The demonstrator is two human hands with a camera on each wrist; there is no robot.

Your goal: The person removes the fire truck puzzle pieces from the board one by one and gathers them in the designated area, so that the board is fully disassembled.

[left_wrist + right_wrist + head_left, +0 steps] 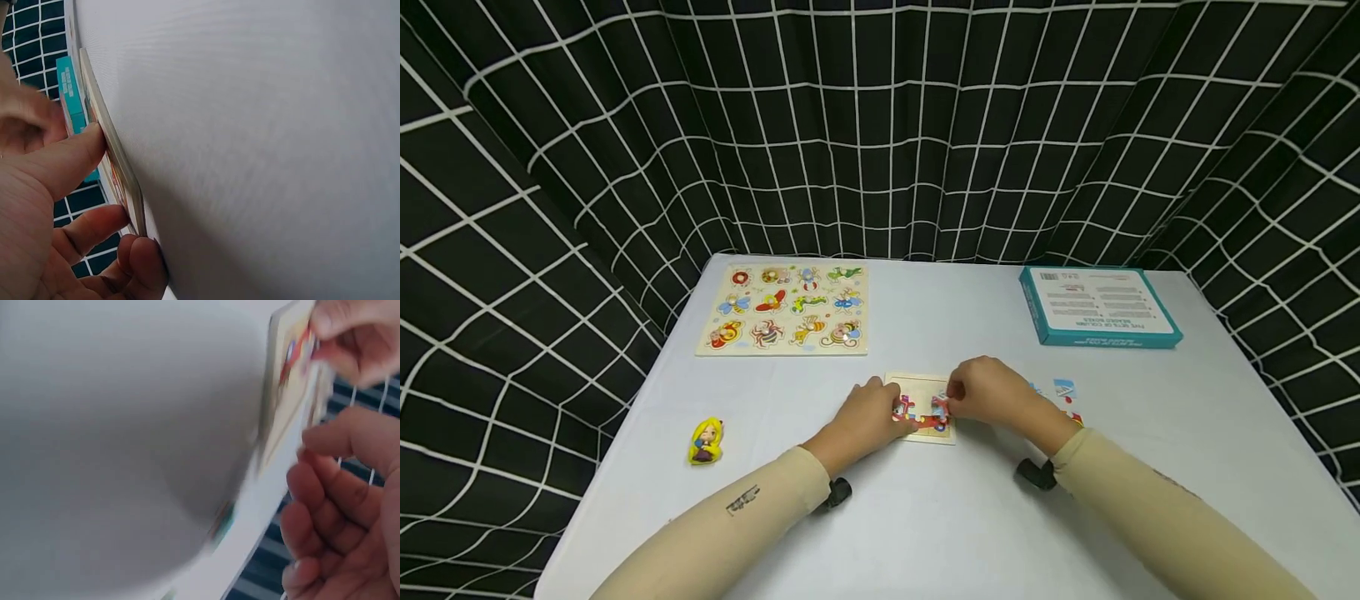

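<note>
A small wooden jigsaw board (942, 438) with a red vehicle picture lies on the table. My left hand (867, 417) grips its left side, thumb (84, 153) over the face and other fingers at the edge. On the board's left are pink-and-red jigsaw pieces (903, 407); a red piece with a wheel (934, 423) lies along the bottom. At the right side, my right hand (992, 393) pinches a red-and-blue jigsaw piece (939, 406), thumb and forefinger together. In the right wrist view the fingers (331, 434) hide that piece, and the picture is blurred.
Several loose jigsaw pieces (1064, 388) lie beyond the right wrist, partly hidden by it. An insect peg puzzle (782, 343) lies at the back left, a teal-and-white box (1105, 304) at the back right. A yellow-haired figurine (706, 442) lies left. Gridded black curtain (895, 125) surrounds the table.
</note>
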